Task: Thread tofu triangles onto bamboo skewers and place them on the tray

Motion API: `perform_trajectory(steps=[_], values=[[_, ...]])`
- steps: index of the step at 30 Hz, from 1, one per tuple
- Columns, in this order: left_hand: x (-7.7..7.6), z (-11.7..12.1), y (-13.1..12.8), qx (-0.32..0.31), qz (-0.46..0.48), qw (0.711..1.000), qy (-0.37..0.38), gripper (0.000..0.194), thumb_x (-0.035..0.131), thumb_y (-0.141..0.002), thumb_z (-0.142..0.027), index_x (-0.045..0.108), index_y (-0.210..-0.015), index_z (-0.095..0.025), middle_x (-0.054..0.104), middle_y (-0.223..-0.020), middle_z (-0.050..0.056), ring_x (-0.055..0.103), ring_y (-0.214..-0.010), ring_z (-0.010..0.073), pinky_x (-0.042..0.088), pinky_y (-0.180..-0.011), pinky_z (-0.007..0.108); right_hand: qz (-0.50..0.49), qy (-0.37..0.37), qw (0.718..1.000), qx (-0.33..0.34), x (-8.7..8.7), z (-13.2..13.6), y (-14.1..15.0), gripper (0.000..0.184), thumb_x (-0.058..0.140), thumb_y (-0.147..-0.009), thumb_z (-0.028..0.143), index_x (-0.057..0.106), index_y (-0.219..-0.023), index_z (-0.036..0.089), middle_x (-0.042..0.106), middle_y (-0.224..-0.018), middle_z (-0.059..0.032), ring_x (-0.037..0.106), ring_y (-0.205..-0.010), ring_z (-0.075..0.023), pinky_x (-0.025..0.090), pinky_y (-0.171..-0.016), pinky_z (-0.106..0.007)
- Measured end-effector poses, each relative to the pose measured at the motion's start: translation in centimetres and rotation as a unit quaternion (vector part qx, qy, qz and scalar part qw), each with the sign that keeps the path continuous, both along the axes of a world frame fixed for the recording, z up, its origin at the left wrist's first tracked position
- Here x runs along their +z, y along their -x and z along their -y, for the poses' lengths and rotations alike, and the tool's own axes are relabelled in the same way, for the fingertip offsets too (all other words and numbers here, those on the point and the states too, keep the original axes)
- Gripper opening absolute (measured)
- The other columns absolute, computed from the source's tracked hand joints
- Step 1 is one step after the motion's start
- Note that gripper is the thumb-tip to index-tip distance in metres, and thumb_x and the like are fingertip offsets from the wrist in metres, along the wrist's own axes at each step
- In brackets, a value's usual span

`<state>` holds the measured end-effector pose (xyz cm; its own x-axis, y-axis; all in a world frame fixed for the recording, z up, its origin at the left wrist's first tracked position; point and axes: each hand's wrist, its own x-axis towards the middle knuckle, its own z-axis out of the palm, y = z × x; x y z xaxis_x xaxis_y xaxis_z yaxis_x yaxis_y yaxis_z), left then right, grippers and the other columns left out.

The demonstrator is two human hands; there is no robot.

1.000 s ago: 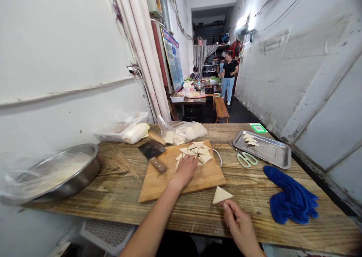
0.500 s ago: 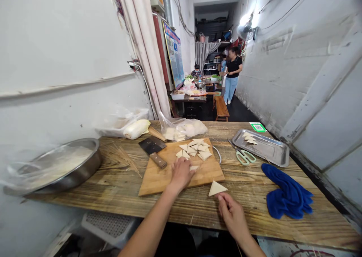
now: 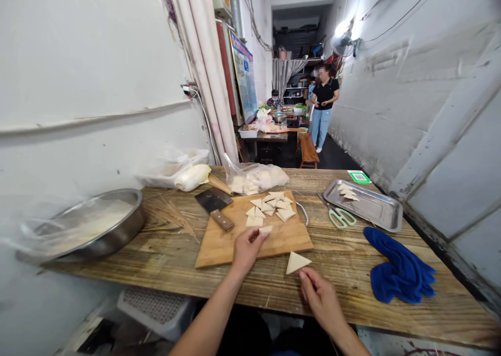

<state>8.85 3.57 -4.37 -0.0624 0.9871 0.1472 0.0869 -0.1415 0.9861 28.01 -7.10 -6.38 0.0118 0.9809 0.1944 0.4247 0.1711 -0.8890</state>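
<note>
My left hand [image 3: 247,247] is over the near part of the wooden cutting board [image 3: 219,249], pinching a pale tofu triangle [image 3: 265,230] between thumb and fingers. Several more tofu triangles [image 3: 270,203] lie in a loose pile on the board's far half. To the right and nearer, my right hand [image 3: 319,292] is closed, with another flat tofu triangle [image 3: 297,262] standing out beyond its fingertips. What looks like a thin stick shows below that wrist; its hold inside the fingers is hidden. A cleaver [image 3: 217,210] rests across the board's left edge.
Left are a steel basin [image 3: 129,225], loose bamboo skewers [image 3: 172,215] and a cabbage [image 3: 192,177]. A plastic bag [image 3: 258,178] lies behind the board. Right are scissors [image 3: 340,217], a metal tray [image 3: 385,215] with tofu pieces and blue gloves [image 3: 403,272]. A person [image 3: 324,103] stands farther back.
My left hand has drawn back from the pile towards me and now lifts one tofu triangle. My right hand, still holding its triangle, has shifted slightly left.
</note>
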Motion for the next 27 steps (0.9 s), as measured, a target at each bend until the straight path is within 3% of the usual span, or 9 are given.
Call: perform_trajectory(steps=[2,4,8,12,17,27], values=[[0.9,-0.5,0.2,-0.045,0.149,0.983,0.098,0.029,0.067,-0.068,-0.033,0.062,-0.089,-0.013,0.066,-0.079,0.006,0.058,-0.065,0.0129,0.041,-0.055,0.021,0.017,-0.012,1.0,0.018,0.3,0.1,0.2,0.035,0.038,-0.089,0.039,0.062,-0.094,0.014,0.057,-0.059,-0.0003,0.051,-0.053,-0.0123,0.039,-0.05,-0.02],[1.5,-0.8,0.5,-0.095,0.259,0.945,0.177,0.027,0.067,-0.069,-0.029,0.06,-0.089,-0.012,0.065,-0.08,0.008,0.054,-0.056,0.0082,0.036,-0.047,0.016,0.037,-0.028,0.998,0.037,0.7,0.2,0.5,0.033,0.038,-0.089,0.036,0.063,-0.093,0.015,0.06,-0.064,-0.0016,0.054,-0.057,-0.013,0.04,-0.055,-0.021],[1.7,-1.0,0.9,-0.116,0.358,0.893,0.248,0.015,0.061,-0.076,-0.018,0.058,-0.087,-0.008,0.064,-0.083,0.011,0.046,-0.048,0.0027,0.031,-0.04,0.012,0.066,-0.043,0.994,0.069,1.6,0.2,1.0,0.029,0.037,-0.09,0.031,0.063,-0.094,0.017,0.063,-0.069,-0.0024,0.059,-0.066,-0.0148,0.043,-0.065,-0.023],[1.6,-1.1,1.0,-0.112,0.365,0.882,0.277,0.013,0.053,-0.081,-0.015,0.058,-0.089,-0.006,0.063,-0.081,0.013,0.05,-0.053,0.0054,0.037,-0.042,0.013,0.079,-0.031,0.994,0.072,1.8,-0.1,1.5,0.029,0.037,-0.09,0.03,0.062,-0.09,0.017,0.063,-0.067,-0.0021,0.059,-0.062,-0.0145,0.043,-0.063,-0.022],[1.5,-1.4,1.1,-0.11,0.37,0.881,0.273,0.012,0.055,-0.08,-0.014,0.058,-0.087,-0.005,0.064,-0.087,0.015,0.043,-0.047,0.0018,0.03,-0.036,0.011,0.086,-0.025,0.993,0.075,1.7,-0.5,1.9,0.03,0.036,-0.091,0.031,0.061,-0.082,0.017,0.062,-0.066,-0.0024,0.057,-0.061,-0.0142,0.04,-0.058,-0.022],[1.6,-1.3,1.1,-0.123,0.351,0.886,0.276,0.007,0.059,-0.077,-0.013,0.058,-0.077,-0.006,0.064,-0.082,0.013,0.04,-0.044,0.001,0.029,-0.035,0.01,0.072,-0.01,0.994,0.081,1.6,-0.7,2.0,0.03,0.036,-0.09,0.031,0.061,-0.081,0.017,0.063,-0.069,-0.0027,0.058,-0.063,-0.0144,0.04,-0.06,-0.022]])
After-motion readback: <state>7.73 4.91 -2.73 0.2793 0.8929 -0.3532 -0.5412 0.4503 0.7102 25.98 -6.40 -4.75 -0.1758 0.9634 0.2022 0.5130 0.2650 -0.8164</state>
